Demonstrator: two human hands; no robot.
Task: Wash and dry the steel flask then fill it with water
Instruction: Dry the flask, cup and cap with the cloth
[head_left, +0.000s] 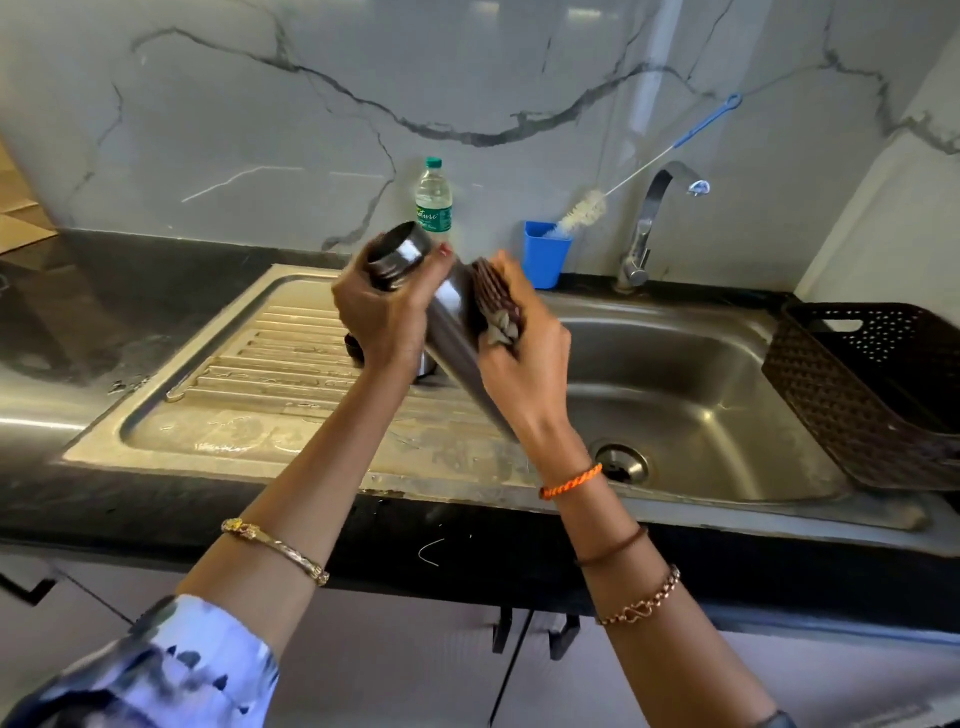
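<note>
Drying looks like the step in hand: the left hand (382, 306) grips the flask (451, 317) near its open mouth, holding it tilted above the sink (691, 400), while the right hand (524, 338) presses a folded cloth (498, 306) against its side. Wet steel could slip from the one-handed grip and drop into the sink. The bottle (434, 200) behind the sink probably supplies the fill.

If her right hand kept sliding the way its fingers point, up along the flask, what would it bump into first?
Probably her left hand, which grips the steel flask near its open mouth. The right hand presses a cloth just below it; the depth is hard to judge.
</note>
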